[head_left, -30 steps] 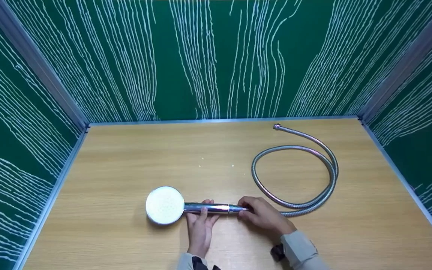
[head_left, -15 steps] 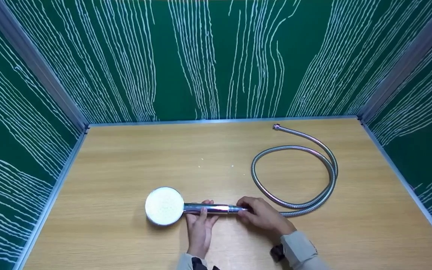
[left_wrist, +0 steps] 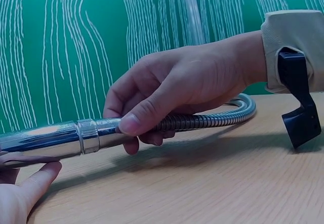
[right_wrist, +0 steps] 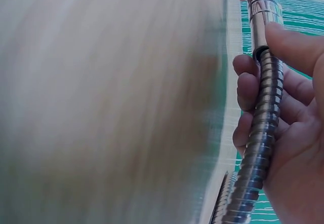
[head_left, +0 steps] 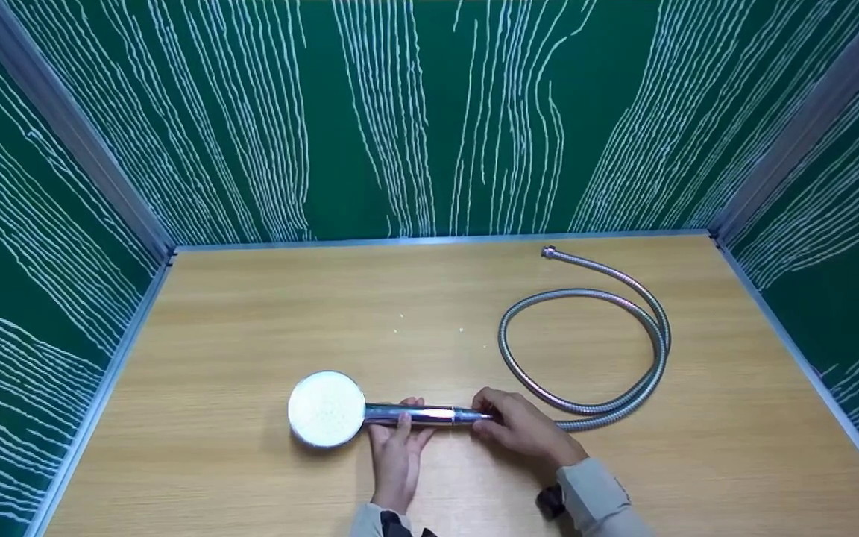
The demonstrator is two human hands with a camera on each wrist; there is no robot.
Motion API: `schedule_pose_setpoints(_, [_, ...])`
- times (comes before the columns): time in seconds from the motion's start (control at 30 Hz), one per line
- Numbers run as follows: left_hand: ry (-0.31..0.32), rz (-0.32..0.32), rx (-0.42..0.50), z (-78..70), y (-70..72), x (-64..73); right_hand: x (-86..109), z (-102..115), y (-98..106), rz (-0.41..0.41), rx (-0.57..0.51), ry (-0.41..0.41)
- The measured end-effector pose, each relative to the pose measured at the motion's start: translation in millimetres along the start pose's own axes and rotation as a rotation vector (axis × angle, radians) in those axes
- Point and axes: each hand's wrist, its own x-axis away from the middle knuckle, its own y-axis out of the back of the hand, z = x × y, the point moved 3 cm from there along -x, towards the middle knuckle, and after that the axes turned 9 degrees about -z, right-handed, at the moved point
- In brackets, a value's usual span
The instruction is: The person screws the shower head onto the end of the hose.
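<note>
A chrome shower head (head_left: 326, 409) with a round white face lies toward the front of the table, its handle pointing right. My left hand (head_left: 396, 459) grips that handle from below, thumb across the top. At the handle's end, my right hand (head_left: 526, 426) pinches the tapered metal connector of the shower hose (head_left: 586, 408). In the left wrist view the connector (left_wrist: 109, 132) sits against the ringed end of the handle (left_wrist: 45, 140). How far it is screwed in cannot be seen. The right wrist view shows the ribbed hose (right_wrist: 260, 127) running down across my palm.
The hose lies coiled on the wooden table (head_left: 250, 321) to the right, its free end nut (head_left: 549, 252) near the back edge. Green panels (head_left: 370, 119) with white wavy lines enclose the back and sides. Several tiny white specks (head_left: 461, 330) dot the tabletop.
</note>
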Motion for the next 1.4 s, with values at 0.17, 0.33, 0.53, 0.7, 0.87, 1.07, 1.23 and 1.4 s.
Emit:
schedule_pose_setpoints(0.17, [-0.004,0.009,0.010,0.0,-0.1,-0.2,-0.7,0.7,0.3,0.014,-0.003,-0.016])
schedule_pose_setpoints(0.33, [-0.001,0.010,0.009,0.6,0.3,-0.2,0.0,0.2,-0.6,0.014,0.005,-0.007])
schedule_pose_setpoints(0.53, [-0.006,0.013,0.009,1.4,0.6,-1.1,-0.7,-0.3,-1.6,0.023,0.004,-0.002])
schedule_pose_setpoints(0.7, [-0.007,0.009,0.002,1.5,1.0,-1.1,-0.8,2.1,-1.0,0.023,-0.009,-0.007])
schedule_pose_setpoints(0.87, [-0.007,0.009,-0.003,0.7,0.9,-0.4,0.3,4.6,0.1,-0.015,-0.008,0.035])
schedule_pose_setpoints(1.07, [-0.009,0.010,0.008,1.0,0.7,-0.1,0.8,3.7,-0.3,-0.030,-0.015,0.044])
schedule_pose_setpoints(1.23, [-0.012,0.010,0.021,1.3,0.2,-0.3,0.4,2.0,-0.5,-0.012,-0.015,0.012])
schedule_pose_setpoints(1.4, [-0.009,0.006,0.015,1.3,0.2,-0.2,0.9,1.2,-0.9,-0.005,-0.018,0.010])
